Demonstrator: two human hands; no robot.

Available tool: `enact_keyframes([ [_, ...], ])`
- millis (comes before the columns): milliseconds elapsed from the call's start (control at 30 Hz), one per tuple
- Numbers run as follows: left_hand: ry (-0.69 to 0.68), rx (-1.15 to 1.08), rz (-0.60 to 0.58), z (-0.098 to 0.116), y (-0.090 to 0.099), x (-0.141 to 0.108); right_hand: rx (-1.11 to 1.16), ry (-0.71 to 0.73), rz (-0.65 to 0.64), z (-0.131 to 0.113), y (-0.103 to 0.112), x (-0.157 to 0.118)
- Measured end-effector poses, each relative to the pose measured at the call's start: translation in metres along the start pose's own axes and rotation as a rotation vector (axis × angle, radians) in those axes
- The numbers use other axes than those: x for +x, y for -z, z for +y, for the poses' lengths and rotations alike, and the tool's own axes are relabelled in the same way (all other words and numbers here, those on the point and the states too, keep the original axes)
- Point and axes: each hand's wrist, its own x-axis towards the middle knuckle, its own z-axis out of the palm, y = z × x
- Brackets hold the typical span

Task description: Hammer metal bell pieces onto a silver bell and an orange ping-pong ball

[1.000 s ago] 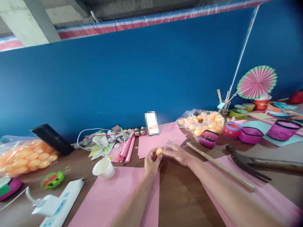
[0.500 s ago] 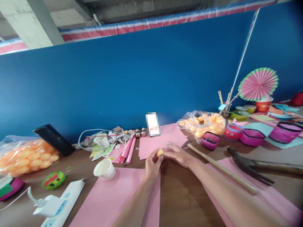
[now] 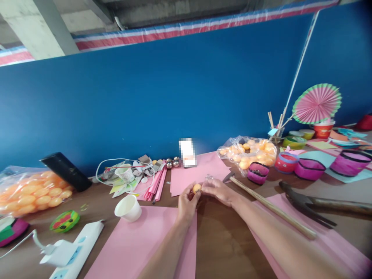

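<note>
My left hand pinches a small orange ball between thumb and fingers, just above the brown table. A dark spot shows on the ball's lower side. Close against its right side is my right hand, fingers bent and tips drawn together at the ball; anything between them is too small to make out. Just beyond the right fingers is a small clear item, its kind unclear. Pink paper lies under my left forearm, with a white paper cup at its far edge.
To the right lie a wooden-handled hammer and a larger claw hammer. Bags of orange balls sit at the left and right. A power strip is at front left; a blue partition stands behind.
Almost nothing differs. Both hands stay at the ball, which appears turned very slightly.
</note>
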Motion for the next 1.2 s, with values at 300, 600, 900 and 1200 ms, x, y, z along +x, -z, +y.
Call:
enact_keyframes([
  [300,-0.019,0.066,0.0,-0.0016,0.0016,0.0002,0.012,0.013,-0.002,-0.0004,-0.0005,-0.001],
  [600,-0.035,0.061,-0.003,-0.0004,-0.0014,-0.0007,-0.068,0.019,0.047,0.0005,-0.0017,0.0003],
  [900,-0.011,0.056,-0.002,-0.0021,-0.0003,0.0007,0.008,0.048,0.038,0.0014,-0.003,0.0014],
  [1200,0.025,-0.054,0.009,-0.0007,-0.0005,-0.0004,-0.107,0.091,0.043,-0.0024,-0.0087,-0.0022],
])
